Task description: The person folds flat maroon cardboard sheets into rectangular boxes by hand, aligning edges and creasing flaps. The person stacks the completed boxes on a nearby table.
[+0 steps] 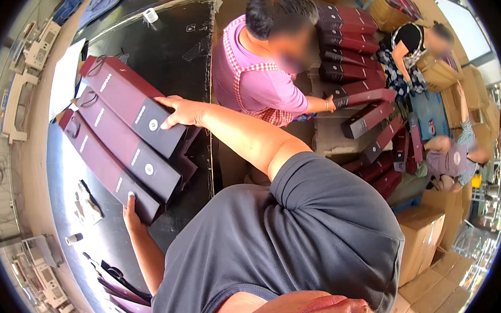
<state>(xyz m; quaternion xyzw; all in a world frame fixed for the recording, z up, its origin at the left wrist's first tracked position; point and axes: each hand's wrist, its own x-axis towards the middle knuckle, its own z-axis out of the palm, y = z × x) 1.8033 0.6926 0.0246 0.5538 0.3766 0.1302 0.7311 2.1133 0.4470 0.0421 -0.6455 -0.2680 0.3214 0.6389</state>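
Note:
Several long maroon-and-black gift boxes with cord handles lie side by side at a slant on the black table (182, 23). My right hand (182, 111) grips the far right gift box (126, 98) near its black end, thumb and fingers apart across its edge. My left hand (131, 215) holds the near left gift box (110, 168) at its lower end, with the thumb on top and the other fingers hidden by the box. A middle gift box (124, 142) lies between these two. More maroon edges show beneath the right-hand boxes.
A co-worker in a checked apron (251, 70) stands close on my right, touching stacked maroon boxes (347, 47). Two more people work beyond. Cardboard cartons (422, 238) stand at right. On the table are a white roll (150, 15), a small cylinder (74, 239) and dark bags (118, 293).

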